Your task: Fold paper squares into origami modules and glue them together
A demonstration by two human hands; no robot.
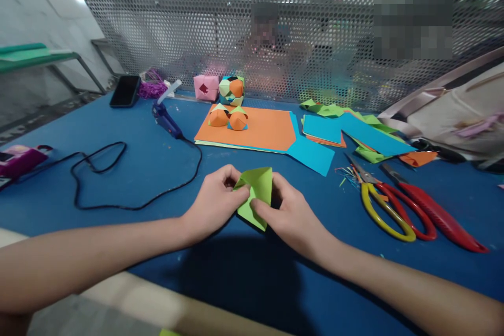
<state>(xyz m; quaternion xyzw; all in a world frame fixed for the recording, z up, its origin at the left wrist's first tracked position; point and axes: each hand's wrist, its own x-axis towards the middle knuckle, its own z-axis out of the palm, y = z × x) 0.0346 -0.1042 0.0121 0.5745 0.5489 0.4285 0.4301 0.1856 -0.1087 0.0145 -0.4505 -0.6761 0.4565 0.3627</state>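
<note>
Forearms point(86, 252) come in from the lower left and lower right, crossing the pale front edge point(153, 294) of the blue surface point(334, 210). Green paper sliver point(169, 333) at bottom border, mostly cut off.

Light-green paper point(260, 189), partly folded, is held at frame centre, just above the surface. Left hand point(216, 202): thumb and fingers nearly closed, pinching its left side. Right hand point(293, 218): curled, thumb flat on the lower face, fingers behind the right edge. Thumb tips near each other.

Room to move: blue strip between hands and front edge, in shadow; more inside the cord loop at left and just right of the right hand.

Left: glue gun point(167, 118) stands nozzle-up, black cord point(169, 189) curving toward the left hand, then out to a magenta object point(23, 160) at the left border. Phone point(125, 91) at upper left, near the back edge.

Upper centre: orange sheet stack point(260, 136) carrying two small folded paper pieces point(238, 119); pink paper cube point(206, 87) and multicolour paper ball point(231, 90) behind it, against the perforated panel point(165, 26).

Right: scissors point(366, 176) beside a red-handled cutter point(437, 215), handles angled to lower right. Blue paper strip point(374, 134) above them.
</note>
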